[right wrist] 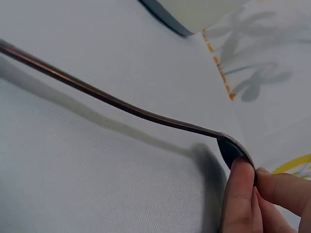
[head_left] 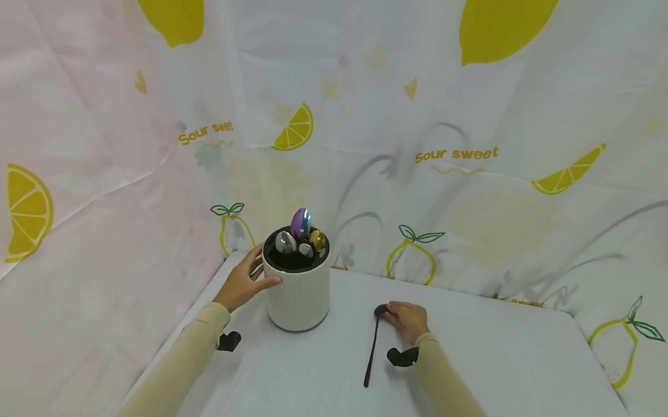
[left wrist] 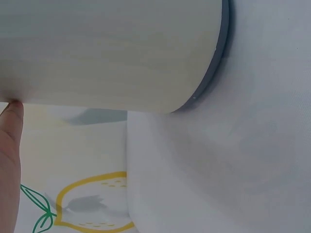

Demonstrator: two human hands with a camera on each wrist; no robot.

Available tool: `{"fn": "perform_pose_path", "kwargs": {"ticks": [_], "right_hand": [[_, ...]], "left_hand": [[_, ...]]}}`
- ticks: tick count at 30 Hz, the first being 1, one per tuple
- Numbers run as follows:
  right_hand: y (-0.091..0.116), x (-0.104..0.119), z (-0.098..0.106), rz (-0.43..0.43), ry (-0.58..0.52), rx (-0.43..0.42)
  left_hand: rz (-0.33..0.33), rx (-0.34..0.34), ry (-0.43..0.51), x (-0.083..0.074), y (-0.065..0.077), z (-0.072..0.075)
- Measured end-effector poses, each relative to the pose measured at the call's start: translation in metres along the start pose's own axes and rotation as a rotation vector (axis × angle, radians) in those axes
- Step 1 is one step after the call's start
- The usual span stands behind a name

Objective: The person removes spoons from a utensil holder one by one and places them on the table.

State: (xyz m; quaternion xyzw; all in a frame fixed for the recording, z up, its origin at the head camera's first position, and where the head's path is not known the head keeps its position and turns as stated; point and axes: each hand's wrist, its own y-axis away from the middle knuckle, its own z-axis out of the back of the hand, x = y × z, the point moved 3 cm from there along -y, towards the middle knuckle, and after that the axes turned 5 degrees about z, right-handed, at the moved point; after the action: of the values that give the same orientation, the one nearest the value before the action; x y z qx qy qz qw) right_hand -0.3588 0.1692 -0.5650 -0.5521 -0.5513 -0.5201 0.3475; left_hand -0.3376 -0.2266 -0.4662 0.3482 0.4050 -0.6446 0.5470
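A white round utensil holder (head_left: pixel 297 302) stands upright on the table, with a black inside and several spoons in it, bowls up. My left hand (head_left: pixel 244 282) grips its left side near the top, thumb across the front and fingers round the far side. In the left wrist view, one finger (left wrist: pixel 10 131) touches the holder's wall (left wrist: pixel 112 63). To the right, my right hand (head_left: pixel 409 319) pinches a dark long-handled spoon (head_left: pixel 372 351) by its bowl. The right wrist view shows the bowl (right wrist: pixel 231 151) between thumb and fingers, its thin handle (right wrist: pixel 112 98) raised over its shadow.
Among the spoons in the holder are a purple one (head_left: pixel 300 222), a silver one (head_left: pixel 286 242) and a gold one (head_left: pixel 318 241). The table (head_left: pixel 508 372) has a white cover. Cloth walls (head_left: pixel 374 121) with lemon prints rise at the back and sides.
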Motion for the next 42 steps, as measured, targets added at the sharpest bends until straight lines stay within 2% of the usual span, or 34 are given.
{"fn": "perform_pose_path", "kwargs": {"ticks": [9, 17, 22, 24, 30, 33, 42], "right_hand": [[-0.002, 0.003, -0.001, 0.030, 0.081, -0.012], [0.000, 0.002, 0.004, 0.057, 0.278, -0.047], [0.004, 0.003, 0.006, 0.074, 0.348, -0.065], [0.005, 0.004, 0.007, 0.085, 0.356, -0.067], [0.004, 0.006, 0.013, 0.112, 0.382, -0.066], [0.004, 0.008, 0.017, 0.126, 0.410, -0.069], [0.003, 0.013, 0.032, 0.124, 0.472, -0.090]], "left_hand": [[-0.002, 0.002, 0.011, 0.000, -0.002, -0.001], [-0.006, -0.001, 0.005, 0.003, -0.002, -0.002], [0.008, -0.001, 0.018, 0.002, 0.002, -0.003], [0.015, 0.004, 0.024, -0.001, 0.004, -0.003], [0.016, 0.020, 0.027, -0.022, 0.017, -0.001], [0.012, 0.019, 0.012, -0.025, 0.018, 0.000], [0.023, -0.002, -0.001, 0.004, 0.000, -0.001]]}}
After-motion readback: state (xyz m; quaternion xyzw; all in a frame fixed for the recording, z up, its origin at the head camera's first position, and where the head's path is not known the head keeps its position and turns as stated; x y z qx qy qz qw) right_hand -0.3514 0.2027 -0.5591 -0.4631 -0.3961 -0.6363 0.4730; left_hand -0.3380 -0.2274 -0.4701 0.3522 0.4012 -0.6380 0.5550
